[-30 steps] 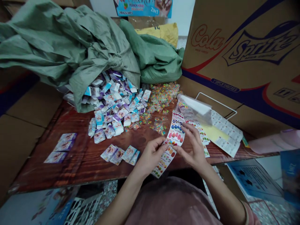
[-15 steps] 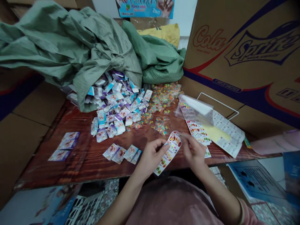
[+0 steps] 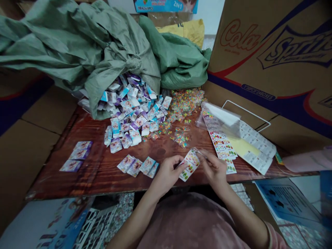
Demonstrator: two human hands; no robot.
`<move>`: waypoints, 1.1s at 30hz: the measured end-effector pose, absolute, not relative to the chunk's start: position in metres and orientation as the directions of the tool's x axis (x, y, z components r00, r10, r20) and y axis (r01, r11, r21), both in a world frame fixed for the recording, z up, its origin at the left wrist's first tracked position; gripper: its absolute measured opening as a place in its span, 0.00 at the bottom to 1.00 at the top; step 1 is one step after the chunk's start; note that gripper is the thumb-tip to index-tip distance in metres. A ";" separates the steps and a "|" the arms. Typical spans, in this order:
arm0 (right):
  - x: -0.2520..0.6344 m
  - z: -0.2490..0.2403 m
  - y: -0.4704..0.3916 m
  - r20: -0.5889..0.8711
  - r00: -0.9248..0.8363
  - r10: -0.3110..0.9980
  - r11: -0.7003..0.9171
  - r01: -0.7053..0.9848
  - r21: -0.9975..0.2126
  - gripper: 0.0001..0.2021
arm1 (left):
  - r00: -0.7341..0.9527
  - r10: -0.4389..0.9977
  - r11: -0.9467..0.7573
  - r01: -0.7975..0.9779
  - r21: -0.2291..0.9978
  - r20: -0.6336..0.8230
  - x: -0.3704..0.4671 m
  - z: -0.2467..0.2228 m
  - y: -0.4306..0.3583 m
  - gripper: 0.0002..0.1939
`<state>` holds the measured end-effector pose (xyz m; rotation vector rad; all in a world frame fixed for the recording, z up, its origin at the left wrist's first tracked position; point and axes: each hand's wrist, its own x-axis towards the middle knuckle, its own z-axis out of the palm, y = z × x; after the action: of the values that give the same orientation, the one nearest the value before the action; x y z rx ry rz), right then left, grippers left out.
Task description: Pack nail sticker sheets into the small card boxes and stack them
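A strip of colourful printed stickers (image 3: 190, 168) is held over the table's front edge. My left hand (image 3: 168, 174) is closed on its left side, thumb on top. At the strip's upper right end, the fingers of my right hand (image 3: 214, 168) pinch its edge; the fingertips are partly hidden. To the left of my hands lie several small flat printed boxes (image 3: 135, 167). Just beyond my hands are small clear packets of coloured candy (image 3: 181, 136). More sticker sheets (image 3: 220, 143) rest to the right, partly under clear plastic (image 3: 224, 116).
A green sack (image 3: 124, 52) spills a heap of small boxes (image 3: 137, 117) onto the wooden table (image 3: 95, 180). Another green sack (image 3: 184, 65) stands behind the candy packets. Large cartons (image 3: 285, 79) wall the right side. Three more boxes (image 3: 77, 155) lie at the left.
The strip, earlier long and curled over at its top, now shows shorter and flatter between my hands. My right fingers stay at its upper end. The whole view has shifted slightly.
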<state>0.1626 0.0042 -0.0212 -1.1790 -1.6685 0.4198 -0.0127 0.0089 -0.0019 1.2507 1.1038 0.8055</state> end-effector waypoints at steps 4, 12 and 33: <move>0.162 -0.023 -0.001 0.527 -0.310 0.791 0.606 0.513 -0.609 0.15 | 0.297 0.932 0.221 -0.019 0.975 -0.206 -0.015 0.001 0.008 0.12; 0.157 -0.023 -0.004 0.560 -0.301 0.772 0.625 0.518 -0.583 0.14 | 0.281 0.904 0.358 -0.089 0.929 -0.322 -0.014 0.002 0.009 0.13; 0.145 -0.055 0.013 0.430 -0.095 0.898 0.414 0.513 -0.752 0.10 | 0.083 0.988 -0.093 0.993 0.072 0.127 -0.096 -0.010 0.123 0.26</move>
<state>0.1447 0.0134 -0.0554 -1.2299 -1.7502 0.5250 -0.0962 0.1228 -0.0096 2.3359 2.1374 0.2263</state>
